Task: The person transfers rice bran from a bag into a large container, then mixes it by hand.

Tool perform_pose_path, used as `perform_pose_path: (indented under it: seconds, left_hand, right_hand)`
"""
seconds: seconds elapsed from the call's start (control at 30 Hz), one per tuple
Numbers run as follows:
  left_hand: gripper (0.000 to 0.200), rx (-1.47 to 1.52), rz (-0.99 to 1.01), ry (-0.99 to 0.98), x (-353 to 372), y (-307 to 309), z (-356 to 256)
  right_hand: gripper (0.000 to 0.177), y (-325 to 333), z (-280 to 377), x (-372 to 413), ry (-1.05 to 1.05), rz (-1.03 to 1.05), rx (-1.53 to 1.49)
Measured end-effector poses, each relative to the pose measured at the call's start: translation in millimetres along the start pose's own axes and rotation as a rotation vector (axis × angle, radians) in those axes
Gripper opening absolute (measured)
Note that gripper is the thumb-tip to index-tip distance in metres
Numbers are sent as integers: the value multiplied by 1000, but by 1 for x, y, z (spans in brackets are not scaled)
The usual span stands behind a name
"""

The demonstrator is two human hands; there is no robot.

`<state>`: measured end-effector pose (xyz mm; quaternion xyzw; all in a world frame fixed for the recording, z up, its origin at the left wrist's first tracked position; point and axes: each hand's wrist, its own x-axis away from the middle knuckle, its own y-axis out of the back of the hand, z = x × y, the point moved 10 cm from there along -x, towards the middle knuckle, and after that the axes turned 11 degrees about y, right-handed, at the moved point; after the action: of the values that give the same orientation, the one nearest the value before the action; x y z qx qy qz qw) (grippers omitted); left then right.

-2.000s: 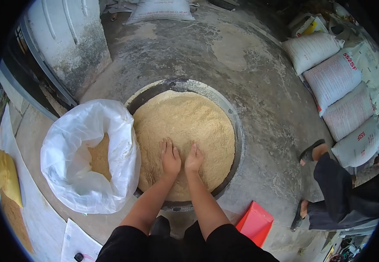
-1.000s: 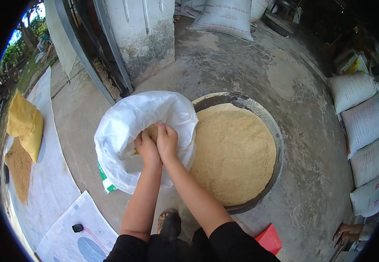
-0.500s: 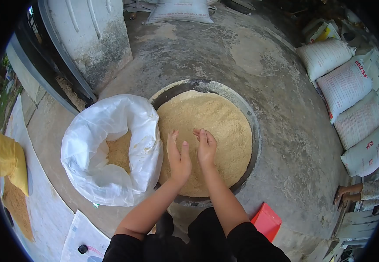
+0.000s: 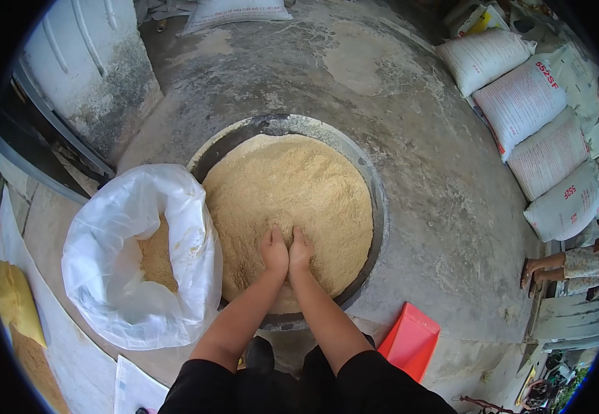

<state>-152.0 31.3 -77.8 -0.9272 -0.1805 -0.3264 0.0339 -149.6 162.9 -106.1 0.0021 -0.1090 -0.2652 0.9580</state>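
Note:
A round dark tub (image 4: 380, 207) stands in front of me, heaped with pale yellow meal (image 4: 320, 172). My left hand (image 4: 273, 254) and my right hand (image 4: 301, 252) are cupped side by side low in the tub, wrists almost touching. A small mound of meal sits at their curled fingertips, which are partly sunk in it. Left of the tub, against its rim, is a white plastic sack (image 4: 116, 221) with its mouth rolled wide, holding browner meal (image 4: 156, 257).
A red plastic scoop or dustpan (image 4: 413, 339) lies on the concrete floor right of my feet. Several filled sacks (image 4: 520, 103) line the right side, and another sack (image 4: 234, 14) lies at the back. A yellow sack (image 4: 15, 300) is far left. Another person's legs (image 4: 547, 269) show at right.
My hands were apart above the meal; they have come together and down into it. The view has shifted, so the tub and plastic sack appear further left.

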Motion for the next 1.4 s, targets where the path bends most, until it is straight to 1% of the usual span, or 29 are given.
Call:
perform_pose_path:
  seconds: [0.03, 0.1, 0.13, 0.2, 0.23, 0.3, 0.33, 0.4, 0.53, 0.6, 0.63, 0.67, 0.7, 0.73, 0.8, 0.83, 0.9, 0.97, 1.03, 1.07, 1.13, 1.17, 1.2, 1.23, 1.27, 1.3, 1.33, 1.37, 1.4]
  left_hand:
    - [33, 5, -10, 0, 1, -2, 0]
    - [34, 617, 89, 136, -2, -6, 11]
    - [34, 632, 67, 132, 0, -1, 3]
    - [32, 701, 120, 82, 7, 7, -22]
    - [32, 715, 87, 74, 13, 18, -34]
    - [29, 830, 129, -2, 27, 38, -74]
    - [29, 840, 97, -24, 31, 54, -85]
    - [26, 948, 107, -119, 41, 85, -113]
    - [28, 972, -39, -294, 79, 166, -162]
    - [29, 944, -114, -363, 74, 205, -157]
    - [28, 843, -251, -409, 75, 229, -151]
    - [27, 739, -383, -450, 77, 251, -147]
    - [27, 637, -443, -386, 73, 263, -139]
    - [27, 630, -451, -385, 69, 271, -135]
    - [29, 357, -501, -299, 60, 278, -132]
    - [32, 310, -492, -243, 55, 278, -127]
    - [33, 246, -489, -279, 53, 266, -126]
    - [34, 181, -472, -320, 55, 244, -127]
    - [36, 223, -369, -446, 67, 201, -134]
    - [36, 219, -339, -444, 72, 180, -133]
    - [37, 130, -186, -578, 87, 129, -142]
    - [36, -1, -165, -601, 80, 109, -136]
    - [36, -1, -131, -601, 75, 93, -130]
    - [37, -125, -110, -639, 74, 72, -128]
    - [37, -251, -89, -678, 72, 51, -124]
    - [42, -383, -69, -666, 58, 35, -111]
    - [42, -383, -40, -670, 40, 28, -93]
    - [44, -619, -159, -672, 19, 25, -71]
    - [47, -853, -281, -669, 10, 19, -58]
  right_hand:
    - [39, 3, -9, 1, -93, -80, -244]
    - [41, -6, -9, 6, -277, -175, -666]
    - [41, -9, -5, 5, -288, -152, -657]
    - [42, -12, 12, 1, -158, -141, -606]
    - [42, -23, 33, 10, -176, -110, -599]
    - [43, -48, 95, 32, -183, -130, -734]
    - [43, -61, 103, 40, -200, -95, -737]
    - [44, -88, 132, 50, -80, 32, -737]
    - [41, -142, 175, 105, -50, 148, -649]
    - [36, -179, 187, 132, 26, 352, -584]
    - [36, -190, 183, 144, 16, 367, -589]
    - [33, -207, 188, 157, 131, 501, -438]
    - [31, -222, 190, 169, 247, 627, -285]
    - [31, -228, 183, 172, 238, 630, -289]
    - [26, -240, 183, 179, 437, 713, -89]
    - [24, -234, 190, 174, 581, 649, -11]
    - [25, -220, 195, 164, 601, 646, 19]
    - [26, -200, 204, 146, 625, 632, 52]
    - [27, -179, 199, 119, 489, 646, 7]
    - [27, -164, 200, 103, 492, 618, 16]
    - [30, -124, 196, 65, 478, 491, -114]
    - [30, -106, 188, 45, 483, 457, -104]
    - [32, -80, 173, 22, 461, 356, -99]
    - [34, -56, 157, 2, 439, 259, -93]
    - [34, -38, 138, -12, 444, 232, -82]
    - [35, -18, 115, -24, 455, 194, 99]
    - [35, -1, 99, -31, 460, 156, 279]
    - [35, 12, 90, -32, 461, 131, 288]
    - [37, 10, 84, -27, 523, 177, 487]
